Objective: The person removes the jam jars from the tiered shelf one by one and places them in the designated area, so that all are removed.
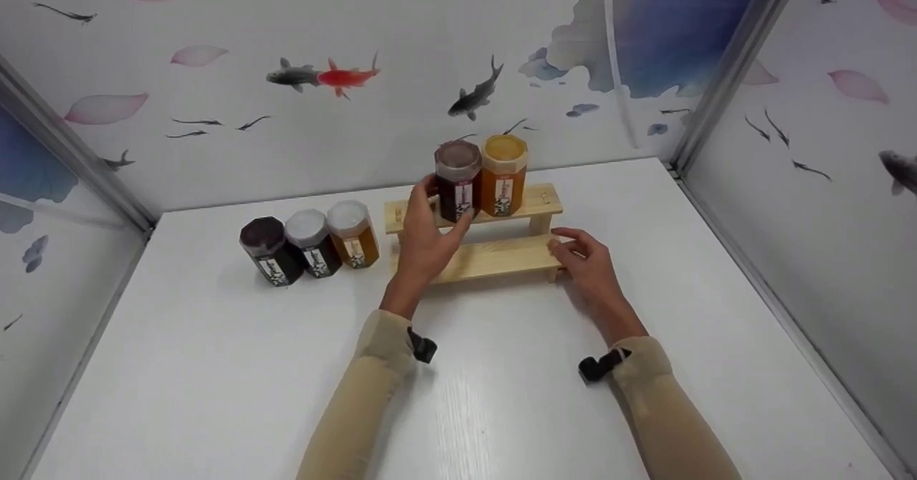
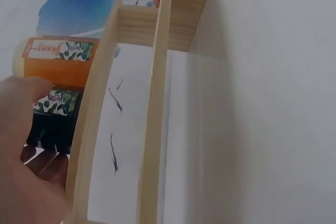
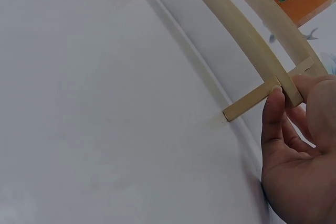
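Dark jar at upper shelf of wooden rack, just beside orange jar; full seating unclear. Left hand wraps dark jar. Right hand pinches lower shelf's right end. Risk: sideways push could knock orange jar; loose pinch could let rack slide.

The rack is showing smooth, matt wood. On its far shelf, the dark jar and the amber jar are looking smooth, glass or clear plastic being hard to tell; their labels are seeming papery. The tabletop is reflecting light with a smooth sheen. Both sleeves are appearing as matt cloth. At far right, the corner post is looking like metal.
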The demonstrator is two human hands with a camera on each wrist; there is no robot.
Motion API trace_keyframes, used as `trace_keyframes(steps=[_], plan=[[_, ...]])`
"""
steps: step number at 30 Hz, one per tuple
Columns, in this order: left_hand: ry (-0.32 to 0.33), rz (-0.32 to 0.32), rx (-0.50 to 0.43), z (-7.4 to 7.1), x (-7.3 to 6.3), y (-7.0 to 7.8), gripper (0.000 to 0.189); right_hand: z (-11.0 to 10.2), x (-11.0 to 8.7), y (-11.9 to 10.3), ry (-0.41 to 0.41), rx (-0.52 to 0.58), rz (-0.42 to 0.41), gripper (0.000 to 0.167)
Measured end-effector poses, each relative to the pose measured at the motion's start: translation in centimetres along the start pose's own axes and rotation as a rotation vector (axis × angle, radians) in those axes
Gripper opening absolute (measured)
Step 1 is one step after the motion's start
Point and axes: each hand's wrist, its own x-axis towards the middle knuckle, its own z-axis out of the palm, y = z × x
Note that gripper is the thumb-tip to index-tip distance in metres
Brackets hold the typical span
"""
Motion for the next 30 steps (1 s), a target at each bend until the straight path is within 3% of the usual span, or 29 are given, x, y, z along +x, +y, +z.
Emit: trace_keyframes(steps=[7,15,21,30], plan=[[0.058,-0.029,-0.054,1.3,1.3,0.9,0.093,0.3,-0.2,-0.2,-0.002,0.037,-0.02,0.044],[0.089,-0.02,-0.013,0.7,1.1,0.9,0.086,0.2,-0.2,-0.1,-0.005,0.082,-0.027,0.045],[0.099,-0.011,0.0,-0.1,0.2,1.1,0.085,-0.1,-0.2,-0.3,0.002,0.033,0.002,0.043],[0.154,0.062,-0.007,-1.9,-2.7,0.7,0.085,0.0,0.0,-0.1,0.002,0.004,0.021,0.045]])
